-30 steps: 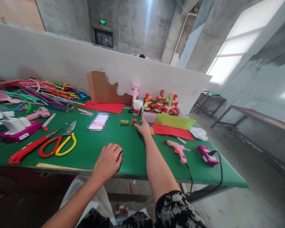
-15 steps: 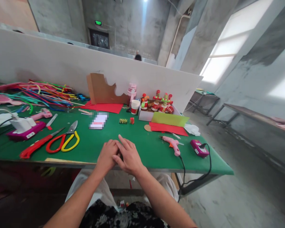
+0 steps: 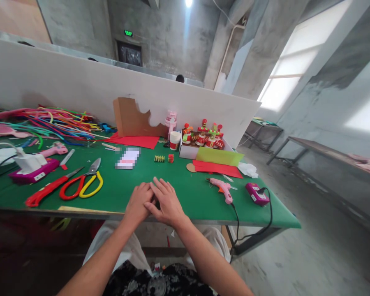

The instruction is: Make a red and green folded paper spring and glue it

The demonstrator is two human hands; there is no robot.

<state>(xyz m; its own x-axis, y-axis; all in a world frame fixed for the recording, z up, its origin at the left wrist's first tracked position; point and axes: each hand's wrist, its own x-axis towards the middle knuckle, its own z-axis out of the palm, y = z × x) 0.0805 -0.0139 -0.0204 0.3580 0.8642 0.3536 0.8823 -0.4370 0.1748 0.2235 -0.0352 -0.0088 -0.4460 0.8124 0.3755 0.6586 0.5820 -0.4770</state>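
My left hand (image 3: 138,202) lies at the front edge of the green table, back up, its fingers bent and running under my right hand, so their tips are hidden. My right hand (image 3: 167,202) rests against it with fingers stretched out and thumb laid across the left hand. Nothing shows in either hand. Beyond them on the tabletop are a coiled green-and-yellow strip (image 3: 159,158) and a small red folded piece (image 3: 171,158). Scissors (image 3: 85,181) with one red and one yellow handle lie to the left, and a pink glue gun (image 3: 222,189) to the right.
A red-handled knife (image 3: 51,189) and purple power strip (image 3: 37,169) sit left. At the back are pipe cleaners (image 3: 58,123), cut cardboard (image 3: 131,119), a paper cup (image 3: 174,140) and a box (image 3: 188,152) of red figures. Another purple socket (image 3: 257,193) trails a cable at right.
The view has shifted very slightly. Both hands stay together in the same place, and the things on the table have not moved.
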